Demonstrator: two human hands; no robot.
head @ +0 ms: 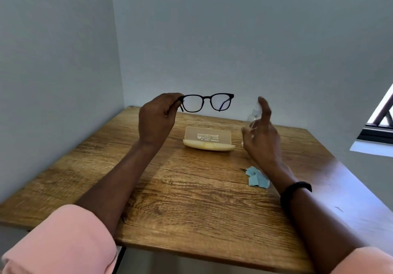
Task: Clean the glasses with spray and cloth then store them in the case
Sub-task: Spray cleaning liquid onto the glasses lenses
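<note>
Now left hand (156, 120) pinches glasses (207, 102), right hand (262, 137) spread loose, case (207, 138) lying open.

The left hand (156, 120) pinches black glasses (207, 102) by their left end, above the far table (191, 199). The right hand (262, 137), fingers spread, is raised beside a blurred clear bottle (254, 114). An open case (208, 140) lies between the hands, and a blue cloth (256, 178) lies nearer, to the right.

Left hand (156, 120) pinching; right hand (260, 139) — splayed
</note>
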